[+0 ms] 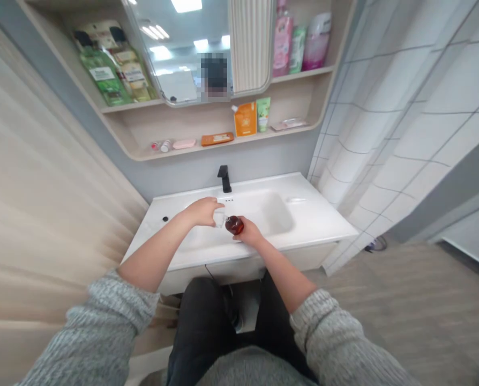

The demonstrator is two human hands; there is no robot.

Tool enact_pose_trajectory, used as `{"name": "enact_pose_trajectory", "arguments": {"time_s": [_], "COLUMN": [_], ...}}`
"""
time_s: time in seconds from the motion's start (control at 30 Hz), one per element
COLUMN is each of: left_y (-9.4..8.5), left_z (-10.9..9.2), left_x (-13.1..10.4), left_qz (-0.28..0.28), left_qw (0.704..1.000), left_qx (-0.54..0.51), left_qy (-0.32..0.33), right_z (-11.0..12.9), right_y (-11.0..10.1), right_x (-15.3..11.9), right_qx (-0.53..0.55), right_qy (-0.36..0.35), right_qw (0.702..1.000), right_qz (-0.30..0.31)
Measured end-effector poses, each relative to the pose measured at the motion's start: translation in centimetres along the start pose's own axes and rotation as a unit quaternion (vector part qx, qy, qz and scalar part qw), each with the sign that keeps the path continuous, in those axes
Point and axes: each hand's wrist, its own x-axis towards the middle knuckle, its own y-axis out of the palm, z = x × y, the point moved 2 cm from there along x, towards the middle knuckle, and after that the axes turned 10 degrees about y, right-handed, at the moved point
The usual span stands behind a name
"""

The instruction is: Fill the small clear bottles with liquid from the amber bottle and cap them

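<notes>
Over the white sink basin, my left hand [204, 210] is closed round a small clear cup [219, 219]. My right hand [249, 231] grips a dark reddish-brown bottle [234, 225], tilted so that its neck points left at the cup. Bottle neck and cup are very close; whether they touch cannot be made out. Any liquid in the cup is too small to tell. A small round black thing [165, 219] lies on the counter left of my left forearm.
Behind the basin [277, 212] stands a black faucet [224, 179]. A shelf cabinet [139, 157] with a mirror [183, 48], several bottles and an orange pouch [245, 119] hangs above. Curtains flank the white counter [323, 222], which bears a small whitish item [296, 200] at right.
</notes>
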Motion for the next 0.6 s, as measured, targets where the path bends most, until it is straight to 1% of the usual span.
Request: {"name": "enact_pose_trajectory", "arguments": {"time_s": [0.13,0.43,0.6], "left_y": [-0.1,-0.6,-0.8], "left_z": [0.0,-0.2,-0.3], "left_x": [0.1,0.9,1.2], "left_qz": [0.003,0.001,0.009], "left_qw": [1.0,1.0,1.0], "left_qx": [-0.001,0.01,0.005], "left_qy": [-0.005,0.008,0.001], "right_z": [-0.2,-0.4,-0.6], "right_y": [0.1,0.0,0.0], "right_x": [0.1,0.2,0.3], "right_qx": [0.002,0.02,0.024], "right_qy": [0.001,0.018,0.008], "right_qw": [1.0,1.0,1.0], "right_qz": [0.003,0.0,-0.004]}}
